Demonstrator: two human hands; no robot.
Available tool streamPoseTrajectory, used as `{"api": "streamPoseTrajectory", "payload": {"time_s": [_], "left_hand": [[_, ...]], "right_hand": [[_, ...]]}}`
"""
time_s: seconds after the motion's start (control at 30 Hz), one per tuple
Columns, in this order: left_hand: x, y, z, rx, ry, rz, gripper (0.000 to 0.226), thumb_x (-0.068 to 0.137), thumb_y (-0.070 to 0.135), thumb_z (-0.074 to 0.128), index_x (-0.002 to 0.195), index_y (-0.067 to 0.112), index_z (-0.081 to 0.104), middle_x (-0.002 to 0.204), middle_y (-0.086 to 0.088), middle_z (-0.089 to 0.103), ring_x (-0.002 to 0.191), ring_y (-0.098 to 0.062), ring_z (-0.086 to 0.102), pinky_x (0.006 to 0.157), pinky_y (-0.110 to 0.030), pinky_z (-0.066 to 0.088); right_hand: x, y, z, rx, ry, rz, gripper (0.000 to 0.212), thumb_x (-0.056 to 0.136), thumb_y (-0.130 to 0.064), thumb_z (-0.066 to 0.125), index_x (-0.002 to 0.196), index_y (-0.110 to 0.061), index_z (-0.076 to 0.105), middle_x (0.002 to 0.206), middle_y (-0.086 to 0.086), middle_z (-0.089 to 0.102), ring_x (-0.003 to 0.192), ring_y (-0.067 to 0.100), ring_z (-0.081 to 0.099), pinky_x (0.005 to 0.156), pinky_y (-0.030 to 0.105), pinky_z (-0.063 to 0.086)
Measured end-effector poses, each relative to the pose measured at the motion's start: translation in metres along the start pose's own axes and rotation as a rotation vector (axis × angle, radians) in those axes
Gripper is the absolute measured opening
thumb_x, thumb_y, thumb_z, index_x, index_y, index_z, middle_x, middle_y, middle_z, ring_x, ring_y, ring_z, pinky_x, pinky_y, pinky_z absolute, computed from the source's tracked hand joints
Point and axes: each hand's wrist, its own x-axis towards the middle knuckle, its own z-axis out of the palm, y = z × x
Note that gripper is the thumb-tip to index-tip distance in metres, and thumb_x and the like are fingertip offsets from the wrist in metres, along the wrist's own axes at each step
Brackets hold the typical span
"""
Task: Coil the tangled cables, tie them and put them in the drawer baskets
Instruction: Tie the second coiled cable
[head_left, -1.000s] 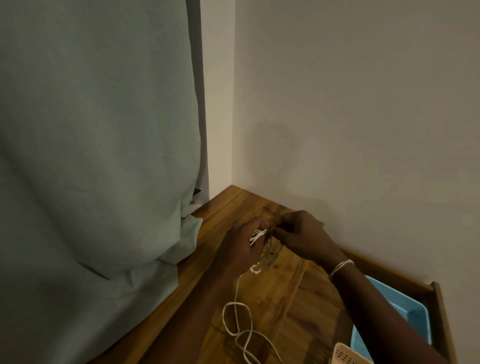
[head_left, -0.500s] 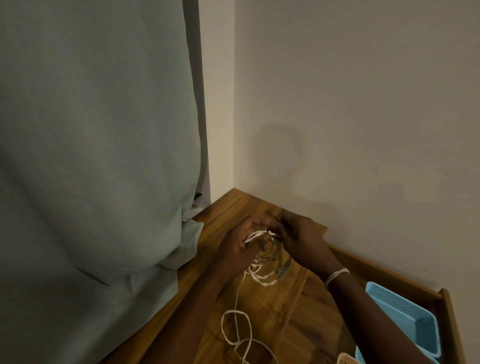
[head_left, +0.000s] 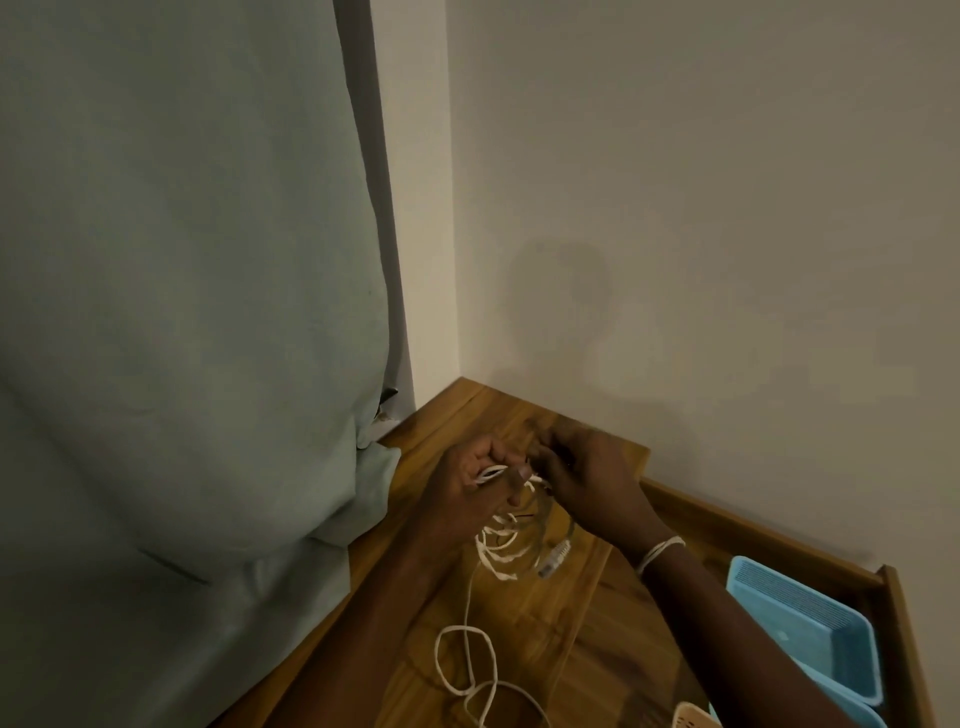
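Above the far part of the wooden table (head_left: 566, 654), the left hand (head_left: 467, 486) grips a bundle of thin white cable (head_left: 501, 545), fingers curled round its loops. The right hand (head_left: 584, 478) pinches the same bundle just beside it, at the right. The loops hang down, long axis near-vertical; a grey plug (head_left: 555, 558) dangles at their right, its tip pointing down and leftward. A loose strand (head_left: 467, 660) runs nearward and loops on the table. At the near right, a light blue plastic basket (head_left: 800, 639) sits in the open wooden drawer (head_left: 893, 613). No writing is legible.
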Motion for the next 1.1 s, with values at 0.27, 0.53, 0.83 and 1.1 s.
{"api": "streamPoseTrajectory", "payload": {"time_s": [0.27, 0.53, 0.83, 1.1], "left_hand": [[0.001, 0.011, -0.003, 0.033, 0.070, 0.136, 0.024, 0.070, 0.039, 0.072, 0.088, 0.025, 0.064, 0.081, 0.017, 0.071, 0.071, -0.006, 0.069, 0.061, -0.018, 0.055], [-0.003, 0.010, -0.005, 0.073, 0.066, 0.180, 0.012, 0.076, 0.025, 0.072, 0.084, 0.019, 0.065, 0.075, 0.002, 0.068, 0.063, -0.010, 0.064, 0.055, -0.026, 0.053], [-0.003, 0.009, -0.007, 0.136, 0.078, 0.178, 0.016, 0.076, 0.029, 0.072, 0.087, 0.019, 0.066, 0.081, 0.001, 0.070, 0.072, -0.019, 0.068, 0.061, -0.043, 0.058], [-0.006, 0.015, -0.002, 0.229, 0.014, 0.278, 0.016, 0.074, 0.030, 0.071, 0.088, 0.031, 0.062, 0.078, 0.020, 0.066, 0.070, -0.005, 0.065, 0.059, -0.017, 0.052]], "right_hand": [[0.004, -0.002, -0.020, 0.172, 0.026, -0.010, 0.008, 0.090, -0.027, 0.071, 0.083, -0.024, 0.072, 0.070, -0.005, 0.070, 0.062, 0.011, 0.067, 0.057, 0.038, 0.059], [-0.002, 0.001, -0.025, 0.524, -0.039, -0.063, 0.014, 0.086, -0.018, 0.075, 0.091, -0.005, 0.078, 0.086, 0.008, 0.078, 0.080, 0.029, 0.074, 0.074, 0.056, 0.060], [0.000, 0.005, -0.027, 0.221, -0.141, -0.079, 0.010, 0.088, -0.012, 0.075, 0.091, -0.020, 0.078, 0.076, -0.010, 0.074, 0.065, 0.010, 0.069, 0.058, 0.031, 0.059], [-0.002, 0.002, -0.027, 0.392, -0.124, 0.080, 0.011, 0.093, -0.011, 0.067, 0.089, -0.012, 0.077, 0.073, 0.005, 0.074, 0.063, 0.021, 0.069, 0.061, 0.042, 0.060]]}}
